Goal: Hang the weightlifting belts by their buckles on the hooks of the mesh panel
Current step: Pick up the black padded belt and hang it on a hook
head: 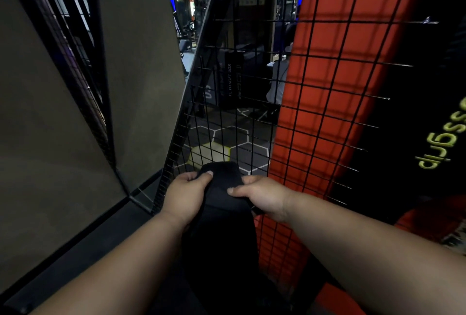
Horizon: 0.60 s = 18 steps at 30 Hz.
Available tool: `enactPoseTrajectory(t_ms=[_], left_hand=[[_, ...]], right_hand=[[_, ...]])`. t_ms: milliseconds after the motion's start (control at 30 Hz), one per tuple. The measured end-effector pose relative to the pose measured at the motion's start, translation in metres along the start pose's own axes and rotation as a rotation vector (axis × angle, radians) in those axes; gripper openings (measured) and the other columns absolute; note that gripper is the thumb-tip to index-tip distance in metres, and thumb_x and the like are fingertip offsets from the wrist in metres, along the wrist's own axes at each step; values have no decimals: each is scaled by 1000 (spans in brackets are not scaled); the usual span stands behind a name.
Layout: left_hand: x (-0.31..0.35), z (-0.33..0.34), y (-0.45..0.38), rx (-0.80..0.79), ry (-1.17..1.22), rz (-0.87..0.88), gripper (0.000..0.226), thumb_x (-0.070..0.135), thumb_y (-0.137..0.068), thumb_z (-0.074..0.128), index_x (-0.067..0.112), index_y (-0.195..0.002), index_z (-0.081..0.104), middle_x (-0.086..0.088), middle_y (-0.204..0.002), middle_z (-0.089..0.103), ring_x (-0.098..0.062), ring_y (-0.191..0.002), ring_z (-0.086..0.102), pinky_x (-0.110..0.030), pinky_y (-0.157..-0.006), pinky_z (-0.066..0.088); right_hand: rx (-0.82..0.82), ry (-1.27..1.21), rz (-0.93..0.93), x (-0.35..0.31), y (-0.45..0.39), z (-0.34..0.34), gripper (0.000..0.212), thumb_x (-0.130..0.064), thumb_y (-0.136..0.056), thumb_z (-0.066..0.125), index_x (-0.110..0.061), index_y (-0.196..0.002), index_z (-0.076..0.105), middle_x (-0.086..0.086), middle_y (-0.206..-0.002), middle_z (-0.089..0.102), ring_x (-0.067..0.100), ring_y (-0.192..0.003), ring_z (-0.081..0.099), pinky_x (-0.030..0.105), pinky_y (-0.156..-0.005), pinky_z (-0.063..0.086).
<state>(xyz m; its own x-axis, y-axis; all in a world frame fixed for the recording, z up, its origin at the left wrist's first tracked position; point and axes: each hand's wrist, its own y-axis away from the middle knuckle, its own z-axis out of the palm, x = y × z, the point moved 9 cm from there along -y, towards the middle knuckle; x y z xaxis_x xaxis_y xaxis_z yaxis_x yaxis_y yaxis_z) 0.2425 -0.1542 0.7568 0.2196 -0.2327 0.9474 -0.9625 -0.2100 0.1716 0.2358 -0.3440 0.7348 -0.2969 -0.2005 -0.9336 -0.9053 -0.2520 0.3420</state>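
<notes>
While both the left hand (185,194) and the right hand (262,197) gripped the black belt (222,213) with curled fingers at the lower middle of the frame, its buckle was hidden, so it could miss a hook on the mesh panel (277,102) and drop.

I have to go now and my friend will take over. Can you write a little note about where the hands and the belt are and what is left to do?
Left hand: grips the left edge of the black belt, thumb on top.
Right hand: grips its right edge, fingers curled round it.
The belt's top end sits low in front of the mesh panel, the rest hanging down between the arms.
Done: belt picked up.
Left: find the buckle, not visible here, and slip it over a hook.
</notes>
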Motion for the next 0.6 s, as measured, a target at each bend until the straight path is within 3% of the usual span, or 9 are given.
enactPoseTrajectory(t_ms=[67,100,200,300,367,433,533,600], left_hand=[[7,2,0,-27,7,-10,34,46,-91,77,12,-94,80,-2,-83,82,-23,-84,78,-33,-75,60],[11,5,1,-38,1,-4,29,40,-93,77,11,-92,80,-2,-82,81,-25,-85,78,-35,-76,61],[15,16,6,-76,-3,34,22,31,-93,79,10,-99,77,-3,-84,81,-24,-86,79,-29,-71,60],[11,23,14,-103,-25,28,23,34,-92,79,14,-103,73,-3,-92,80,-21,-86,77,-29,-71,57],[13,22,15,-113,-36,1,22,40,-93,75,19,-95,74,-5,-97,78,-25,-94,75,-36,-84,59],[15,26,12,-170,-26,-44,32,55,-89,70,23,-89,78,-8,-102,79,-30,-100,75,-46,-99,57],[8,29,1,-199,96,-96,53,60,-78,78,12,-102,81,-11,-98,82,-34,-93,78,-54,-97,60],[4,35,-4,-237,121,-88,55,51,-78,83,5,-108,76,-14,-103,80,-32,-91,77,-48,-92,61]], right_hand=[[-46,-2,-5,1,5,5,6,-21,-92,72,-21,-98,72,-1,-81,74,12,-63,66,23,-54,46],[-55,-9,-9,0,9,7,5,-19,-93,71,-21,-98,72,-2,-79,74,11,-62,66,22,-53,46],[23,-99,16,-1,10,1,28,-38,-94,69,-16,-111,74,5,-98,80,18,-78,74,25,-58,53],[124,-193,54,2,9,-13,45,-54,-94,67,-14,-114,74,8,-103,80,26,-88,77,34,-67,60],[102,-134,31,1,12,-15,40,-47,-97,66,-12,-113,74,5,-91,78,19,-70,74,25,-53,53],[40,-122,11,1,17,-11,30,-36,-97,69,-9,-109,74,6,-80,73,16,-59,66,21,-50,47],[-35,-18,47,11,19,-5,17,-30,-91,74,-14,-87,75,7,-74,68,19,-59,62,24,-56,49],[2,-9,60,14,18,-7,32,-46,-80,76,-15,-79,70,10,-68,62,22,-55,57,27,-56,46]])
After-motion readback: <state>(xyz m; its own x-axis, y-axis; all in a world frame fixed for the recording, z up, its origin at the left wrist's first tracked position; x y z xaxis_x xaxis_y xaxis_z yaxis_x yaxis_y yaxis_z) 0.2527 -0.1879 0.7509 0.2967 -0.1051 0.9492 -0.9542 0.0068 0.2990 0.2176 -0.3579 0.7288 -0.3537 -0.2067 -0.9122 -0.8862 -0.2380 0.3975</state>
